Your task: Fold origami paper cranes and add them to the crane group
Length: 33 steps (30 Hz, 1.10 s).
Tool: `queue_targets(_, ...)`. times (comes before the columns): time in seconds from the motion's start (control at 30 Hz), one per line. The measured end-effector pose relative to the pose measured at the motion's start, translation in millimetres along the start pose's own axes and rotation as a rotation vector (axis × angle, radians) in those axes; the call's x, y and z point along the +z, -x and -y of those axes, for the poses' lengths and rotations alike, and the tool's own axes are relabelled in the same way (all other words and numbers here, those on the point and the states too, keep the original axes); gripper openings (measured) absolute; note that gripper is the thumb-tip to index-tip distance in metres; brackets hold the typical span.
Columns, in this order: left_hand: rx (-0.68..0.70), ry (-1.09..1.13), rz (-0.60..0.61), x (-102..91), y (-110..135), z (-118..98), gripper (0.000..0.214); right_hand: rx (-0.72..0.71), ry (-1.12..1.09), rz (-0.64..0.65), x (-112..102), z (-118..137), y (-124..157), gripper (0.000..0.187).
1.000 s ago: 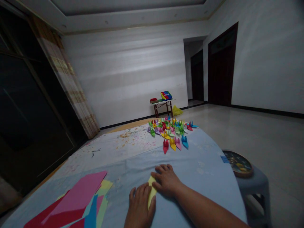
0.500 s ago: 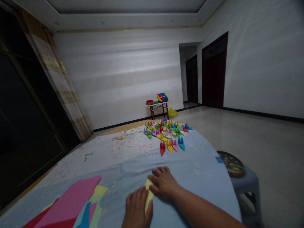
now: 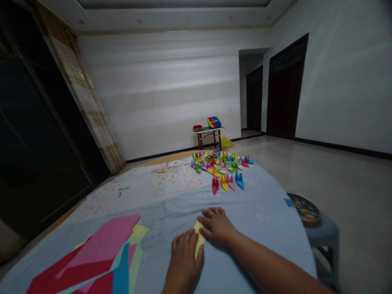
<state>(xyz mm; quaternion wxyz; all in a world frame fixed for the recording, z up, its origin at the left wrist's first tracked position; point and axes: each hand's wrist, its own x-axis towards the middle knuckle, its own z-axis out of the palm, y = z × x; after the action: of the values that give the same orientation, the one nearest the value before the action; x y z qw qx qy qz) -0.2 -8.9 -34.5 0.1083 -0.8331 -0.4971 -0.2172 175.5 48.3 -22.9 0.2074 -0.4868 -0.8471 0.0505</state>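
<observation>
A folded piece of yellow paper (image 3: 198,241) lies on the light blue cloth (image 3: 263,216) close in front of me. My left hand (image 3: 183,261) lies flat on the paper's near left side, fingers stretched out. My right hand (image 3: 218,226) presses on its far right end with fingers spread. Both hands touch the paper; much of it is hidden beneath them.
A fan of loose coloured sheets (image 3: 101,257), pink, red, blue and yellow, lies at the near left. Many small folded paper figures (image 3: 222,169) stand at the cloth's far end. A grey stool (image 3: 324,237) with a round tray (image 3: 304,208) stands at the right. A small table (image 3: 210,134) stands by the far wall.
Both hands stay pressed on the yellow paper. The view has shifted slightly; the hands have barely moved on the cloth.
</observation>
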Motion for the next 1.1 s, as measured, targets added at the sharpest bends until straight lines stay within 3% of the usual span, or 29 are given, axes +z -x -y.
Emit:
queue_targets(0.27,-0.071,0.040,0.036,-13.0,-4,-14,0.028,-0.010,0.003,-0.010,1,-1,1,0.041)
queue_targets(0.57,-0.048,0.008,0.056,-11.0,-3,-10,0.031,-0.018,-0.006,-0.019,6,-4,0,0.040)
queue_targets(1.1,-0.055,0.076,0.141,-11.3,-6,-5,0.032,0.003,-0.114,0.050,-2,-15,-3,0.046)
